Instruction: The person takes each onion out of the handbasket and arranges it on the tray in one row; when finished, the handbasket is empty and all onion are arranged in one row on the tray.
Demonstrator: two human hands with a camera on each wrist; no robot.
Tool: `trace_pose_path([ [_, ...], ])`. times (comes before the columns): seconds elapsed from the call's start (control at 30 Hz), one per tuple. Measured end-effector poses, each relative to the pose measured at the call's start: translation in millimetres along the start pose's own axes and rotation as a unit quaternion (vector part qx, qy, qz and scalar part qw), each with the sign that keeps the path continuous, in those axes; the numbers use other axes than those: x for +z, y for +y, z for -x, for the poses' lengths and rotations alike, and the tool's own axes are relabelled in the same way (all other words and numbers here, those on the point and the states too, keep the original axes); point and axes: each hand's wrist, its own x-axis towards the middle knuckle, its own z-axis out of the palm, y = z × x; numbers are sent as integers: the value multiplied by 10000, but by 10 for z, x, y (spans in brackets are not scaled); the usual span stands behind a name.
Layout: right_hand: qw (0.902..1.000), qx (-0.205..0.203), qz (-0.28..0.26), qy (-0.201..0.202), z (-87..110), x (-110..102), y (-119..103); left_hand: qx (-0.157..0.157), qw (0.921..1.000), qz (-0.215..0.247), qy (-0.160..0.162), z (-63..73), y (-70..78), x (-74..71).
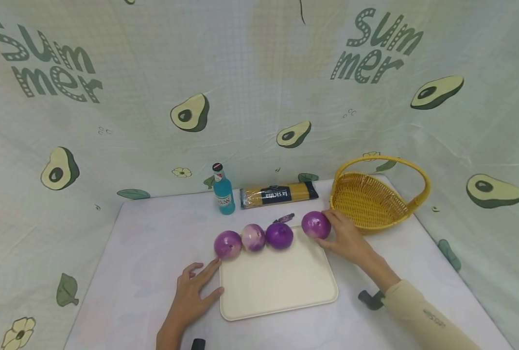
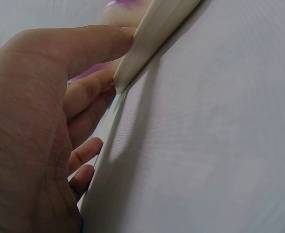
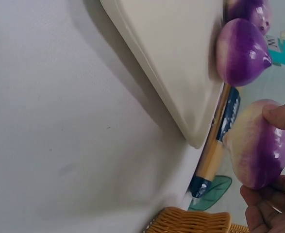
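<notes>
My right hand [image 1: 346, 238] holds a purple onion [image 1: 316, 225] between thumb and fingers at the far right corner of a cream tray [image 1: 277, 282]. The right wrist view shows this onion's pale, pointed side, with the thumb [image 3: 284, 116] on it. Three more onions stand in a row along the tray's far edge: a purple-pink one [image 1: 228, 245] at the left corner, a paler one [image 1: 253, 237] and a deep purple one [image 1: 279, 236]. At the tray's left side, my left hand [image 1: 191, 294] touches the rim [image 2: 149, 43] with thumb and fingertips, fingers loosely extended.
A yellow wicker basket [image 1: 369, 199] with a tall handle stands right of the held onion. Behind the tray are a blue bottle [image 1: 224, 194], a pasta packet [image 1: 279, 194] and a small purple wrapped item [image 1: 284, 218]. A patterned cloth [image 1: 250, 97] hangs behind the table.
</notes>
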Motion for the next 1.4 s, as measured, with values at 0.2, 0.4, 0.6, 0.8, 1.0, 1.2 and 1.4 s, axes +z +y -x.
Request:
trace_pose_path([
  [0.2, 10000, -68, 26, 6, 9, 17, -21, -75, 9999, 29, -81, -1, -1, -9],
  [0.4, 9999, -136, -21, 41, 15, 35, -33, -149, 9997, 55, -207, 0, -2, -18],
  [0.6, 9999, -134, -23, 35, 20, 80, -4, -95, 9997, 75, -193, -3, -13, -15],
  [0.8, 9999, -162, -46, 30, 22, 108, 9, -103, 9997, 64, -218, -6, -15, -17],
  [1.0, 9996, -264, -45, 116, 25, 127, 6, -115, 9996, 27, -250, -14, -15, -16],
  [1.2, 9998, -182, -34, 58, 33, 137, -14, -120, 9995, -6, -282, -19, -28, -5],
  [1.4, 9999, -113, -35, -16, 43, 152, -17, -165, 9994, 25, -318, -15, -37, -2],
])
